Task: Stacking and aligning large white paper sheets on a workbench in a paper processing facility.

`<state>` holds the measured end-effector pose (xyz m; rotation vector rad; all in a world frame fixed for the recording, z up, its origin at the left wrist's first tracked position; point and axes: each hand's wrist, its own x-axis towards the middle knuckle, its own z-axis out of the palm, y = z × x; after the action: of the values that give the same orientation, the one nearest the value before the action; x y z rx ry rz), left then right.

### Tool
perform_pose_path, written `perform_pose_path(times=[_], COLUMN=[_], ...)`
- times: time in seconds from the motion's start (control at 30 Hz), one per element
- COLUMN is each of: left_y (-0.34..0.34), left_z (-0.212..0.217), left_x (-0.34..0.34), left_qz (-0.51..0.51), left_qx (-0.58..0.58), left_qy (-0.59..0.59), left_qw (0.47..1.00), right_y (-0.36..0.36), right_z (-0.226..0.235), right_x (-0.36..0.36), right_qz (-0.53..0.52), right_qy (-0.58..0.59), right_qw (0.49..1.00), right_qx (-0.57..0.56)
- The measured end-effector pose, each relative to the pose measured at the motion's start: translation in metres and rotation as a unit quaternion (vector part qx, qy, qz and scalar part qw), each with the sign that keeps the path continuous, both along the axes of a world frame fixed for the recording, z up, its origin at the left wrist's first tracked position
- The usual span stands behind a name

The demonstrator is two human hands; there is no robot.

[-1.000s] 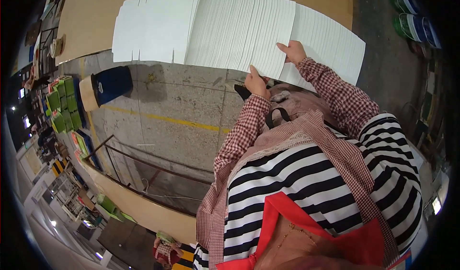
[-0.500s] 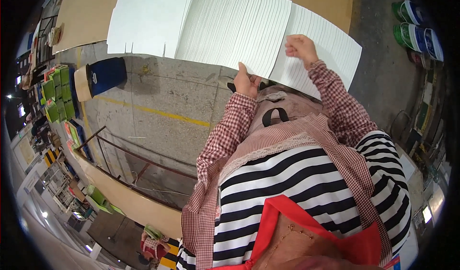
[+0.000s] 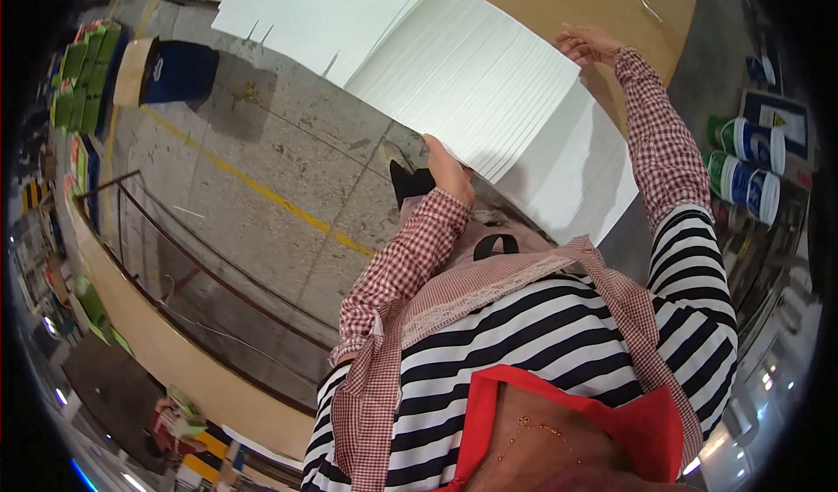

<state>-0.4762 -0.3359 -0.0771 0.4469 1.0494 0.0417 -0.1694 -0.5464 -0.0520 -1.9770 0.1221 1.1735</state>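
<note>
White sheets, a thick stack of them [image 3: 476,73] fanned at the edge, lie on a brown table [image 3: 602,3] and overhang its near edge above a concrete floor [image 3: 262,169] crossed by one yellow line. Two hands work the pile. The left hand [image 3: 449,169] pinches the stack's near corner, its grip closed on the sheet edges with the thumb on top and the wrist bent up from a red-checked sleeve. The right hand [image 3: 589,45] is stretched far forward, arm almost straight, fingers curled over the stack's right edge near the table's right side; that grip too is closed on the paper. Compared with half a second ago, the right arm has reached further out and the stack sits turned, its fanned edge now running diagonally toward the body. Four green-and-white tubs [image 3: 742,165] stand on the floor to the right. One blue bin [image 3: 170,71] with a tan rim lies by the table's left corner, beside rows of green boxes [image 3: 78,86].
</note>
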Motion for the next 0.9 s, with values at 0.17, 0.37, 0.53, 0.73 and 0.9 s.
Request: perform_pose_path(times=[0.17, 0.37, 0.53, 0.73, 0.9], left_y=[0.007, 0.021, 0.04, 0.058, 0.049], left_z=[-0.008, -0.019, -0.013, 0.003, 0.003], left_x=[0.005, 0.02, 0.028, 0.043, 0.035], left_qz=[0.009, 0.001, -0.174, -0.149, -0.226], left_qx=[0.038, 0.053, 0.198, 0.005, 0.228], left_qy=[-0.029, 0.1, 0.181, 0.277, 0.248], left_qw=[0.999, 0.994, 0.947, 0.949, 0.914], right_y=[0.053, 0.109, 0.129, 0.147, 0.161], right_z=[0.006, -0.011, -0.056, -0.046, -0.021], right_x=[0.016, 0.02, 0.025, 0.043, 0.02], right_qz=[0.138, 0.099, 0.232, 0.39, 0.479], right_qy=[0.006, 0.011, -0.237, -0.377, -0.447], right_qw=[0.99, 0.995, 0.942, 0.802, 0.708], right_qx=[0.004, -0.016, -0.055, -0.25, -0.264])
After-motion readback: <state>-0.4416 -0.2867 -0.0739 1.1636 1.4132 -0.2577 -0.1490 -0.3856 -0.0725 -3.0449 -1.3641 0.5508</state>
